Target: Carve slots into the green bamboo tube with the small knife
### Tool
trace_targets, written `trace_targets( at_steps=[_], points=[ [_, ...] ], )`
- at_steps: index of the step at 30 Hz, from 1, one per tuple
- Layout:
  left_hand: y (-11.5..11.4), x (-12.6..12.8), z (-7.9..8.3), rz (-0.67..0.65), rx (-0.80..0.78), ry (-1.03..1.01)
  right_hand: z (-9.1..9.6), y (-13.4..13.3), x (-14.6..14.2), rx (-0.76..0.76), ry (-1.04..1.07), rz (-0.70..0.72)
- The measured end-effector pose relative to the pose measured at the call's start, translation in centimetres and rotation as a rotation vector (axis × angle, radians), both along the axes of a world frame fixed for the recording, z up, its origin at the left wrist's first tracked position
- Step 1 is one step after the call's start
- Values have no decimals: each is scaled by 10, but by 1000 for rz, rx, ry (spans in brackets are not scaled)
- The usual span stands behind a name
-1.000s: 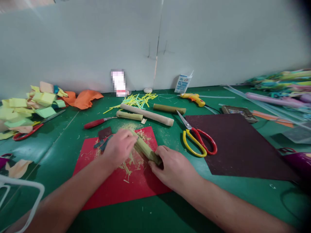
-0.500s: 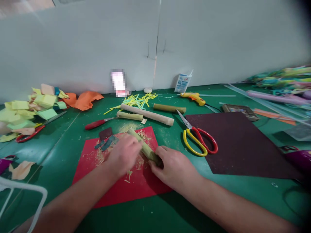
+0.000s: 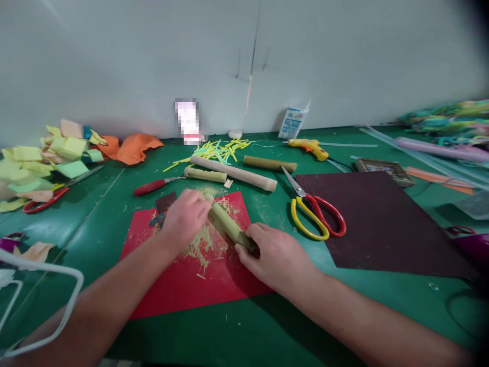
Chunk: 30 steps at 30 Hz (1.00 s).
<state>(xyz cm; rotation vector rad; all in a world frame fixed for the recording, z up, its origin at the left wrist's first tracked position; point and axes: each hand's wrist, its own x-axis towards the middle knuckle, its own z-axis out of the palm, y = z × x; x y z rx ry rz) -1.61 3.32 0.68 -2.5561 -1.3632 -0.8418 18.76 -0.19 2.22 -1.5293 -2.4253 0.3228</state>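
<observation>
My right hand [image 3: 277,252] is wrapped round the near end of a pale green bamboo tube [image 3: 229,221], which lies slanted over a red sheet [image 3: 183,293]. At the tube's far end, my left hand [image 3: 189,211] is closed with its fingertips against the bamboo. What those fingers hold, if anything, is hidden. Fibrous shavings [image 3: 202,250] are scattered under and around the tube. Beside the left hand lie a dark brown square [image 3: 166,201] and a small grey-blue scrap [image 3: 156,220], partly covered by the hand.
Behind the sheet lie a red-handled tool [image 3: 153,187], more bamboo pieces [image 3: 235,173] and yellow strips [image 3: 217,150]. Scissors [image 3: 319,216] overlap a dark sheet [image 3: 374,219] at right, below a yellow glue gun [image 3: 309,148]. Folded papers [image 3: 49,158] are piled at left.
My left hand has slid along the bamboo from its middle to the far end. The right hand keeps its hold. The view has tilted slightly.
</observation>
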Motion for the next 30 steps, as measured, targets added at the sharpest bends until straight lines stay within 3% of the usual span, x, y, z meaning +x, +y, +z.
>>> trace_targets(
  at_steps=[2,6,10,15,19,23,26,30],
  points=[
    [1,-1,0,31,15,12,0,0,0,-14,-4,-3],
    [-3,0,0,-140,-66,75,0,0,0,-15,-3,10],
    [0,-3,1,43,23,-8,-1,1,0,-23,-5,-7],
    [-1,-1,2,-121,-28,88,-1,1,0,-19,1,17],
    [2,-3,3,31,71,38,-1,0,0,-16,-6,6],
    [2,-4,3,-146,-20,108,-1,0,0,-6,-7,24],
    [4,-5,5,9,28,14,-2,0,0,-3,-6,16],
    [2,-3,8,-91,-74,62,-2,0,0,-16,-16,36]
  ],
)
